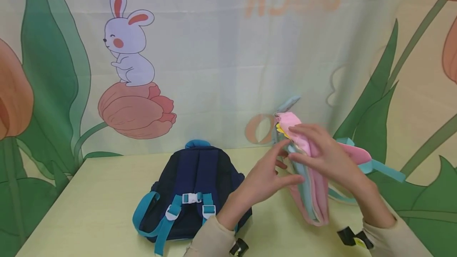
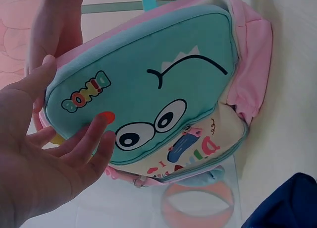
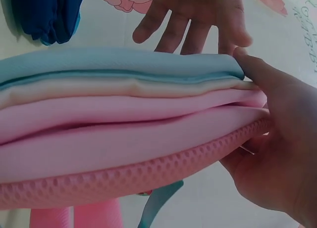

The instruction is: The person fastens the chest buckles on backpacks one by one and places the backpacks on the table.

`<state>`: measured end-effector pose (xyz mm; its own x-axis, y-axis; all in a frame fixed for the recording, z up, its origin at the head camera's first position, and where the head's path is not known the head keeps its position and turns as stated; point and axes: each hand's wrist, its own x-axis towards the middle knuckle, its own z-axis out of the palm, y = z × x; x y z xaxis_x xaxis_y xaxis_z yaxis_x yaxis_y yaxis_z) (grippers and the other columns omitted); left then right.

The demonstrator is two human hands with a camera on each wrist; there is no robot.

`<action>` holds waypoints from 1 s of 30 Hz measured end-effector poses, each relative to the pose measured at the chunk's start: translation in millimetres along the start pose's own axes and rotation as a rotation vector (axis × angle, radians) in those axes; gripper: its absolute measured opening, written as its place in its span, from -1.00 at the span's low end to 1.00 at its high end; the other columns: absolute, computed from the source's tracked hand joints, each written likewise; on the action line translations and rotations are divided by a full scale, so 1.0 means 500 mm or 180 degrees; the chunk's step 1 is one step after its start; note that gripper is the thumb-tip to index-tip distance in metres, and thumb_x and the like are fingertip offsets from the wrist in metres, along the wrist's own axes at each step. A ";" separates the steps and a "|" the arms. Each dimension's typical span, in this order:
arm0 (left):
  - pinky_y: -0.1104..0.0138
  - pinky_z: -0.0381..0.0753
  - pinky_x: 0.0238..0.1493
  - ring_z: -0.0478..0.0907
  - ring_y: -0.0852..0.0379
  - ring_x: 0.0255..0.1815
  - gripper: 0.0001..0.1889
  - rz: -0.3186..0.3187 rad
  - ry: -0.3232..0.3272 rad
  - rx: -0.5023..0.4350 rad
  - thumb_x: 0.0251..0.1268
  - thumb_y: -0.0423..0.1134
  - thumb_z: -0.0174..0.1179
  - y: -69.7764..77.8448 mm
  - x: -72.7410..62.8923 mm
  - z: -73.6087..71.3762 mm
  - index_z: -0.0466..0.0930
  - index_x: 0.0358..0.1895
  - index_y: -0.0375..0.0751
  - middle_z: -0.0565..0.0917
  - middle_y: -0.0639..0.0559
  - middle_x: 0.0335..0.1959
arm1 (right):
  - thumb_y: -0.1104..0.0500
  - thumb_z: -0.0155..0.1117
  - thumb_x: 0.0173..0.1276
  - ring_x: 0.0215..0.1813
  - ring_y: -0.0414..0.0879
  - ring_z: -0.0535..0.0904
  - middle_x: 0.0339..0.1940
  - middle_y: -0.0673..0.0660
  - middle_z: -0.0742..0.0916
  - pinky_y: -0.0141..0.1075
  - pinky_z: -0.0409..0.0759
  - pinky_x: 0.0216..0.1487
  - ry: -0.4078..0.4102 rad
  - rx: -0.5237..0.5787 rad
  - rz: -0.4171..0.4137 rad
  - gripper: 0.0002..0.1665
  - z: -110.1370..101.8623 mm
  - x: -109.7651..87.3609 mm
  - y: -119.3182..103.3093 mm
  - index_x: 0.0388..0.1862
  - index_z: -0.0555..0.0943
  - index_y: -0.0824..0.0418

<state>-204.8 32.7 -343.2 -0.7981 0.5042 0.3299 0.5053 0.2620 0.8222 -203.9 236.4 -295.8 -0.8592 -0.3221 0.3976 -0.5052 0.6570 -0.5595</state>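
Note:
A small pink and mint-green child's backpack [image 1: 320, 195] stands on edge at the right of the table. Its mint front [image 2: 193, 79] carries a cartoon face with big eyes and the word DINO. My right hand [image 1: 323, 152] grips one end of it, thumb over the front edge and fingers around the back, as the right wrist view shows [image 3: 277, 153]. Beside the front panel is my left hand [image 1: 258, 181], its fingers spread and loosely bent. In the left wrist view, the left hand's fingers [image 2: 84, 151] lie at the printed front without curling around the bag.
A navy backpack [image 1: 187, 169] with turquoise straps and a white chest buckle [image 1: 192, 198] lies left of my hands, back panel up. Behind the pale yellow table [image 1: 96, 205] hangs a curtain [image 1: 214, 50] printed with a rabbit and tulips. Turquoise straps [image 1: 387, 169] trail from the pink bag.

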 end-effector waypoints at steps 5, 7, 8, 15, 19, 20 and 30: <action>0.39 0.57 -0.07 0.59 0.20 0.05 -0.08 -0.0137 0.0105 -0.0108 0.19 0.17 0.35 -0.008 -0.014 -0.013 -0.08 0.51 0.50 0.52 0.20 0.23 | -0.10 0.44 0.26 0.46 0.02 0.27 0.48 -0.09 0.33 0.24 0.46 0.24 -0.0235 0.0347 0.0132 -0.22 0.009 -0.002 -0.003 0.43 0.35 -0.35; 0.37 0.58 -0.05 0.59 0.21 0.05 -0.06 -0.0167 0.0156 -0.0136 0.22 0.18 0.32 -0.013 -0.018 -0.017 -0.16 0.52 0.53 0.53 0.16 0.24 | -0.06 0.42 0.30 0.46 0.05 0.26 0.50 -0.07 0.31 0.26 0.46 0.22 -0.0312 0.0404 0.0059 -0.22 0.014 -0.001 -0.002 0.45 0.32 -0.35; 0.37 0.58 -0.04 0.60 0.21 0.05 -0.05 -0.0178 0.0178 -0.0135 0.23 0.19 0.31 -0.015 -0.020 -0.020 -0.19 0.53 0.53 0.54 0.15 0.24 | -0.03 0.41 0.32 0.45 0.05 0.27 0.51 -0.07 0.31 0.26 0.46 0.21 -0.0340 0.0423 -0.0004 -0.22 0.016 -0.001 0.000 0.45 0.31 -0.34; 0.38 0.60 -0.02 0.58 0.26 0.07 -0.06 -0.0265 0.0241 -0.0062 0.21 0.28 0.28 -0.016 -0.024 -0.033 -0.18 0.53 0.57 0.61 0.22 0.11 | 0.10 0.38 0.34 0.46 0.01 0.28 0.51 -0.03 0.32 0.26 0.45 0.21 -0.0433 0.0305 -0.0496 -0.20 0.030 0.004 0.013 0.49 0.30 -0.23; 0.36 0.61 -0.03 0.59 0.27 0.06 -0.06 -0.0347 0.0304 -0.0046 0.16 0.30 0.31 -0.018 -0.028 -0.038 -0.11 0.52 0.58 0.62 0.26 0.08 | 0.14 0.35 0.37 0.49 -0.11 0.23 0.54 -0.09 0.26 -0.01 0.45 0.34 -0.0605 0.0506 -0.0526 -0.16 0.032 0.005 0.021 0.54 0.22 -0.22; 0.36 0.61 -0.03 0.59 0.27 0.05 -0.06 -0.0367 0.0319 -0.0073 0.15 0.29 0.32 -0.018 -0.030 -0.038 -0.09 0.52 0.58 0.62 0.26 0.07 | 0.18 0.33 0.38 0.49 -0.13 0.23 0.55 -0.08 0.24 -0.13 0.45 0.35 -0.0668 0.0630 -0.0531 -0.14 0.033 0.004 0.024 0.55 0.19 -0.19; 0.35 0.64 -0.13 0.60 0.27 0.00 -0.08 -0.0485 0.0454 -0.0202 0.13 0.31 0.32 -0.035 -0.044 -0.035 -0.03 0.52 0.48 0.64 0.25 -0.02 | 0.38 0.26 0.37 0.38 -0.14 0.35 0.56 0.05 0.20 -0.37 0.54 0.22 -0.0907 0.1386 -0.0630 -0.10 0.054 -0.004 0.042 0.59 0.12 0.04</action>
<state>-201.9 2.6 -356.8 -0.9043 0.3401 0.2580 0.3572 0.2718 0.8936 -215.0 232.2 -327.9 -0.7018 -0.6220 0.3473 -0.5942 0.2422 -0.7670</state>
